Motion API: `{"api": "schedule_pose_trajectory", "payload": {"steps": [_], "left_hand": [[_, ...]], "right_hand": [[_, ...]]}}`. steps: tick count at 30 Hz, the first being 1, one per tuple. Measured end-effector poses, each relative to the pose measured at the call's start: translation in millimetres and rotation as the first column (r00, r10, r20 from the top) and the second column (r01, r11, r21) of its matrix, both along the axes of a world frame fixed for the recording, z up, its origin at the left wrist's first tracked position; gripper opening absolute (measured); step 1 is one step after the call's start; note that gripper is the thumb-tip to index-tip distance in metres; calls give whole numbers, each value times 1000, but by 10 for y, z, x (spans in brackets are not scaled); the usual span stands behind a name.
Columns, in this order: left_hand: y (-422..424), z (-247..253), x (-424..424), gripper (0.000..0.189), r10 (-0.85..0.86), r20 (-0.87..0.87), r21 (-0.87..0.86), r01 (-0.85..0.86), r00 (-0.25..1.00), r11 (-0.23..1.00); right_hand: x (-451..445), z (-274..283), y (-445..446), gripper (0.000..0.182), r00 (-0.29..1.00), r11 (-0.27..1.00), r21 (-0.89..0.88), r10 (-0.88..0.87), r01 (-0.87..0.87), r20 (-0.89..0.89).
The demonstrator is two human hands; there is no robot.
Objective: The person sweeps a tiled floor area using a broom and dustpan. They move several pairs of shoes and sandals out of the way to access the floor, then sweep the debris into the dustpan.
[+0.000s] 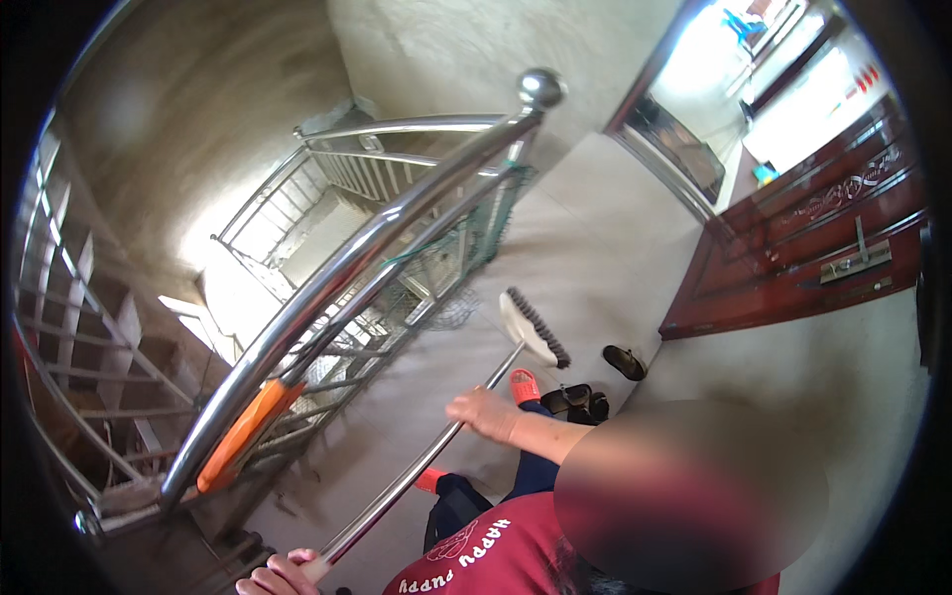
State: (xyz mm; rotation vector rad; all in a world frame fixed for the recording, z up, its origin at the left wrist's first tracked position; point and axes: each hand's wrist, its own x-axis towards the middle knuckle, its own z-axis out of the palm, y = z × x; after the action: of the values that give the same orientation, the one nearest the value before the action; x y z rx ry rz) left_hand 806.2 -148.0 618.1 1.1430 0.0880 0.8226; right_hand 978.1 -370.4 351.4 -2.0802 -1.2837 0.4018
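Both hands hold a long metal-handled broom [387, 500]. My right hand [483, 413] is closed around the middle of the handle. At the lower left, my left hand [286, 574] wraps the pale grip near its end, partly cut off by the picture's edge. The white broom head [523, 327] with dark bristles lies at the far end of the handle, over the pale tiled floor [587, 245], just beyond my foot in an orange-red slipper [524, 387].
A stainless steel stair railing [357, 260] with green netting [491, 216] runs along the left. An orange object [249, 435] hangs on it. Dark shoes [569, 400] and another dark shoe [625, 362] lie right of my feet. A red-brown door [818, 238] stands open at the right beside a doorway.
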Motion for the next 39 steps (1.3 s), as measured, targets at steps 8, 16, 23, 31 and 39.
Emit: {"api": "schedule_pose_trajectory", "payload": {"steps": [8, 16, 23, 31, 39], "left_hand": [[-1095, -492, 1692, 19, -775, -372, 133, 855, 511, 501], [-2452, -1839, 2575, 15, -779, -527, 329, 927, 339, 181], [-1863, -1109, 2025, 18, -612, -646, 441, 878, 456, 188], [-2051, -25, 2487, 30, -900, -355, 462, 884, 252, 65], [-3110, -590, 3452, 19, -884, -424, 445, 895, 195, -15]], "right_hand": [[1412, -880, -2184, 13, 810, 825, -18, -550, 565, 204], [1482, -913, -2572, 24, 621, 630, 77, -775, 773, 111], [673, -1086, -1228, 25, 824, 746, 375, -559, 550, -96], [1013, 413, -1152, 21, 869, 781, 388, -403, 490, -287], [1690, 7, -2979, 15, 507, 479, 290, -861, 828, -26]]}}
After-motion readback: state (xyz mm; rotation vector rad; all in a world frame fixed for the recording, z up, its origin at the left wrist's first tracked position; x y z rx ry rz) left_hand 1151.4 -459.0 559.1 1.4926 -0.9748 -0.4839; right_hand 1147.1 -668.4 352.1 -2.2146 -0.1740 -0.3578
